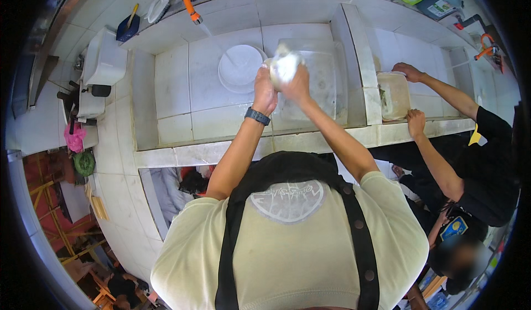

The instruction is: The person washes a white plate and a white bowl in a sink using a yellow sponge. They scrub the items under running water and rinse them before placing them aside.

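Note:
My left hand, with a dark watch on its wrist, holds a pale round object, perhaps a bowl, over the tiled sink. My right hand presses a blurred whitish wad against that object; its exact kind cannot be told. Left of my hands a round white container stands under water from an orange faucet. Behind and right of my right hand lies a clear rectangular plastic tub on the sink floor.
A tiled divider separates this sink from another, where a co-worker's hands touch a rectangular container. Brushes and a blue dustpan-like holder are on the back ledge. A white box stands at left.

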Available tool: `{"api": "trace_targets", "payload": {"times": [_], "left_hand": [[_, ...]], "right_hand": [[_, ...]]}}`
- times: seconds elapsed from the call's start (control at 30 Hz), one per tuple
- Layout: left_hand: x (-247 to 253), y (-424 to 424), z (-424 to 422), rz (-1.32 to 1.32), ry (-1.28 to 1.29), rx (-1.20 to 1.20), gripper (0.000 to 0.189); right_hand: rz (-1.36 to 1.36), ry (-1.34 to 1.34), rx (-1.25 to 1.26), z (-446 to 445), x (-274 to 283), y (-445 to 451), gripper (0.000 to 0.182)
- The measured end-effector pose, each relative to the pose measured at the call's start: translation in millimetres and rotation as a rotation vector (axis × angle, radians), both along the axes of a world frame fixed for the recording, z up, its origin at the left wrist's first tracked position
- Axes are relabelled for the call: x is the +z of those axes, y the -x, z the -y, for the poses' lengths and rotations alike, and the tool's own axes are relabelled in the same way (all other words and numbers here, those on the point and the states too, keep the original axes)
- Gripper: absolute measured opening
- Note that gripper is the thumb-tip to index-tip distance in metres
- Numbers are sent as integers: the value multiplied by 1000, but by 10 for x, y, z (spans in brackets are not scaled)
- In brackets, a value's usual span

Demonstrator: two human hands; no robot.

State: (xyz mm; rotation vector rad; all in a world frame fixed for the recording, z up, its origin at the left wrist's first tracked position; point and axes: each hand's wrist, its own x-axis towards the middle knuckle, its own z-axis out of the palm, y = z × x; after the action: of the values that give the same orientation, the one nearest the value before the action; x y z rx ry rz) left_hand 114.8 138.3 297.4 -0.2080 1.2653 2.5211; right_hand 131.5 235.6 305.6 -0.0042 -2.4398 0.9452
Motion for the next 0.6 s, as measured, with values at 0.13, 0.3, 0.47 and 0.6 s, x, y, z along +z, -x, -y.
{"api": "trace_targets", "payload": {"times": [0.13, 0.3, 0.47, 0.6], "left_hand": [[123, -55, 113, 27, 19, -60, 36], [-26, -41, 135, 46, 53, 49, 39], [-291, 149, 233, 208, -219, 92, 43], [-309, 277, 258, 299, -348, 79, 47]], "right_hand": [[48, 69, 196, -130, -40, -12, 31], [537, 1393, -33, -194, -299, 206, 34], [578, 1720, 90, 98, -164, 131, 42], [551, 1813, 75, 109, -243, 289, 43]]}}
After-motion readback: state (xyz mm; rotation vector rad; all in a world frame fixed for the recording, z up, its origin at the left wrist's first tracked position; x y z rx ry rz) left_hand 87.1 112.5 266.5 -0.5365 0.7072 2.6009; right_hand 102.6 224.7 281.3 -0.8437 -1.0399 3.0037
